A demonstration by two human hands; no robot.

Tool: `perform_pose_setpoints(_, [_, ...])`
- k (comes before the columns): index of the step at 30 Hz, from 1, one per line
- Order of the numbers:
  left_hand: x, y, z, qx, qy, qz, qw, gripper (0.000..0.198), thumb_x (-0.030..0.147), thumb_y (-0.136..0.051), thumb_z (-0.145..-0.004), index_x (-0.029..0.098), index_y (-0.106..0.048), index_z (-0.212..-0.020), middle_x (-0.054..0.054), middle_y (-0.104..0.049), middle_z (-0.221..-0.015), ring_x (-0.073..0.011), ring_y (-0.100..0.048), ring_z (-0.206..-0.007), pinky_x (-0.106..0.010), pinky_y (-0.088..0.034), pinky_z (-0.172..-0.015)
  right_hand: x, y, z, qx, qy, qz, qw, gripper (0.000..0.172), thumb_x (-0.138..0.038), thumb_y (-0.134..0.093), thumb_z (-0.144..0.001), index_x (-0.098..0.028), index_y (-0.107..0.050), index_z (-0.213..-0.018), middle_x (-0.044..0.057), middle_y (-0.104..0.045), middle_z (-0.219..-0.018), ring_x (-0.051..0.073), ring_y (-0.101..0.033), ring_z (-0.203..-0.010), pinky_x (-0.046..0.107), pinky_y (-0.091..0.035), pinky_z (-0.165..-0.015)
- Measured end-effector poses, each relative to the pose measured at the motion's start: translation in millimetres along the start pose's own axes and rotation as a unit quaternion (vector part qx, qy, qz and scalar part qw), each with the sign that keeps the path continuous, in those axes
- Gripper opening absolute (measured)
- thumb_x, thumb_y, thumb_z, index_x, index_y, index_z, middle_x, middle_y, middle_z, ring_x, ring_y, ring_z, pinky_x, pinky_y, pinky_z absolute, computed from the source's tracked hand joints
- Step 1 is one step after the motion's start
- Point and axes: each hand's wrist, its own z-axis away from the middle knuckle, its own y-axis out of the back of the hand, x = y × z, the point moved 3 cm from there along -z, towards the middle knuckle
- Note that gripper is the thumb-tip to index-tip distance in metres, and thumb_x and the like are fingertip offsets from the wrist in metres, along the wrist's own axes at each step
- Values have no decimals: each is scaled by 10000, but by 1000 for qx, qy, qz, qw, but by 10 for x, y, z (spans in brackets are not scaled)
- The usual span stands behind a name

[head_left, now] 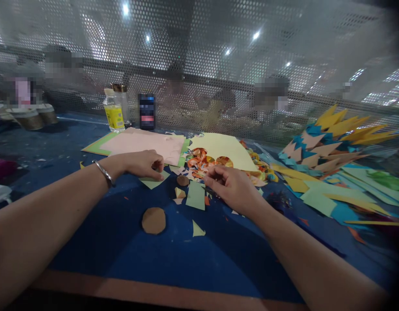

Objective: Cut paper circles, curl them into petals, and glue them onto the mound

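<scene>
My left hand (147, 164), with a silver bangle at its wrist, is over a pale green paper piece (153, 181) beside a pink sheet (147, 144). Its fingers are curled, and what they hold, if anything, is hidden. My right hand (227, 185) has thumb and forefinger pinched at a small dark item (208, 190) that I cannot make out, next to a light green rectangle (196, 195). Between the hands lie a small brown disc (183, 180) and paper scraps. Closer to me is a larger brown disc (154, 220).
Orange curled paper pieces (199, 159) lie by a yellow sheet (230, 149). A bottle (114, 114) and a phone (147, 111) stand at the back, before a perforated metal screen (199, 56). A spiky layered paper piece (319, 147) and coloured strips are at right.
</scene>
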Motion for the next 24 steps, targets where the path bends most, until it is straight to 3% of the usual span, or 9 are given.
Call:
perform_pose_setpoints(5, [-31,-4,-5,18,1,10,1000,459,417,-648,-708,140,-577,-1067,-79,-601,-965,-191,-534,-845,-261,-386,-706,9,-7,-1,2,2,6,1000,205,-341,-527,-854,-192,-540,-714,-13,-528,-614,100,-431,-513,254,-337,-507])
perform_pose_setpoints(11, [-1,8,12,20,-12,-6,1000,386,450,-641,-723,149,-626,-964,-79,-594,-919,-194,-537,-818,-268,-389,-695,-18,-6,4,4,3,6,1000,196,-337,-525,-854,-188,-563,-733,-5,-556,-652,96,-421,-519,249,-341,-510])
perform_pose_setpoints(19, [431,-2,48,103,-64,24,992,190,289,-560,-795,173,-648,-917,-47,-632,-919,-171,-564,-839,-262,-404,-728,-7,8,-5,15,-5,20,1000,194,-356,-520,-856,-186,-587,-792,-1,-586,-675,106,-451,-533,256,-343,-518])
perform_pose_setpoints(24, [373,20,52,159,-25,7,987,206,167,-498,-769,170,-644,-914,-43,-659,-895,-169,-579,-801,-262,-412,-695,9,35,-7,33,-19,15,999,249,-409,-496,-882,-198,-519,-752,-22,-521,-617,108,-445,-517,254,-332,-506])
